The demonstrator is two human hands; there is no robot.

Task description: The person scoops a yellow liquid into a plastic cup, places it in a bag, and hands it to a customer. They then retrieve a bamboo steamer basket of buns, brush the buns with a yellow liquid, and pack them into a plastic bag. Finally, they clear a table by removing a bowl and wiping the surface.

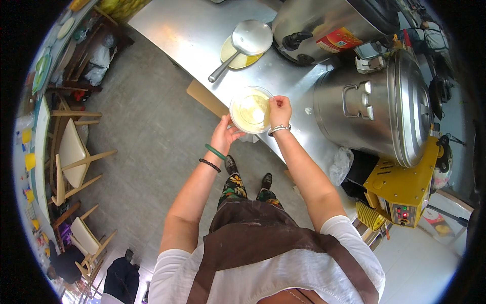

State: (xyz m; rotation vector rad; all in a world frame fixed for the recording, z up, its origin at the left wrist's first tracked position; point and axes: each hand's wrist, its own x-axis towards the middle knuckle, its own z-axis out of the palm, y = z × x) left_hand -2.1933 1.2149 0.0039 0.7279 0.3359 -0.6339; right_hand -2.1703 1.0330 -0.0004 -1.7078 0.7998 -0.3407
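Observation:
Both my hands hold a round clear plastic container (250,110) of pale yellow food, with what looks like a clear lid on top. My left hand (224,133) supports it from the lower left, fingers under the side. At the right rim, my right hand (280,110) grips with thumb and bent fingers. The container is over the near edge of the stainless steel table (190,41). Just beyond it, a metal ladle (252,37) rests across a pale yellow plate (229,53), its handle towards me.
A large lidded steel pot (341,102) stands to the right, with another steel vessel (300,22) behind it. Near the pot lie a crumpled plastic bag (341,166) and a yellow machine (402,182) with lit indicators. Chairs (74,154) line the left over a grey floor (140,114).

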